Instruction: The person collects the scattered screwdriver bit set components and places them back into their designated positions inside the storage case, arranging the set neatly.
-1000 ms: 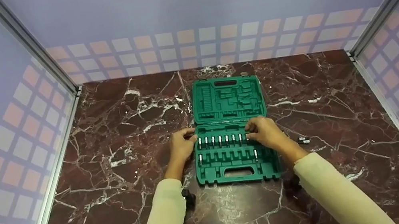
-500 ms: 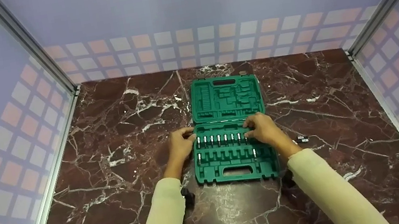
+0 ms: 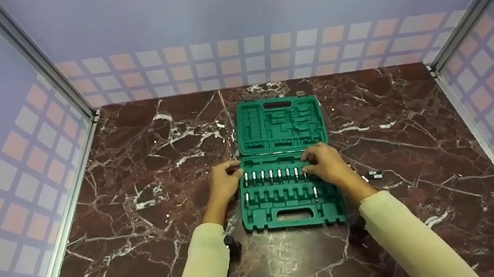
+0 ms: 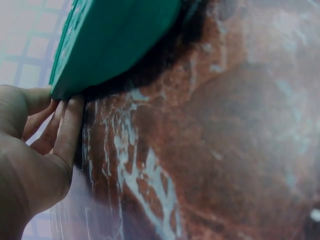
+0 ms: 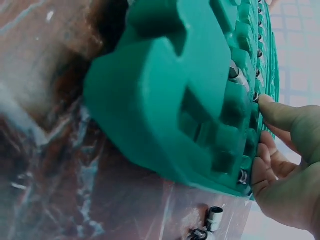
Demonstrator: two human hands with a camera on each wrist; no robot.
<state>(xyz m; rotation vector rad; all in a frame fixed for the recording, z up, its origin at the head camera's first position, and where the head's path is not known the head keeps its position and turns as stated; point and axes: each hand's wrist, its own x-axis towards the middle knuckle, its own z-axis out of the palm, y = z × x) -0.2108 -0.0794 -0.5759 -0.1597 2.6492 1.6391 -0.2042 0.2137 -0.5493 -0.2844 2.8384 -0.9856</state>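
A green socket case (image 3: 260, 215) lies unfolded on the marbled tabletop, lid half farthest from me. Its near half holds a row of metal sockets (image 3: 279, 174); two more sit below, at the left (image 3: 247, 199) and right (image 3: 315, 192). At the case's left edge, my left hand (image 3: 223, 184) holds the rim between thumb and fingers. My right hand (image 3: 328, 165) has its thumb and fingertips on a socket (image 5: 256, 97) at the right end of the upper row, pinching it; the fingers partly hide it. Other fingers rest against the case's right side.
Loose small sockets (image 3: 374, 174) lie on the tabletop right of the case, beside the right forearm. The case's lid (image 3: 280, 125) has vacant moulded recesses. Patterned panels (image 3: 250, 7) enclose the table at the back and both sides.
Both hands keep their places at the case, and the sockets stay in the same slots. Only a slight shift of the head view shows.
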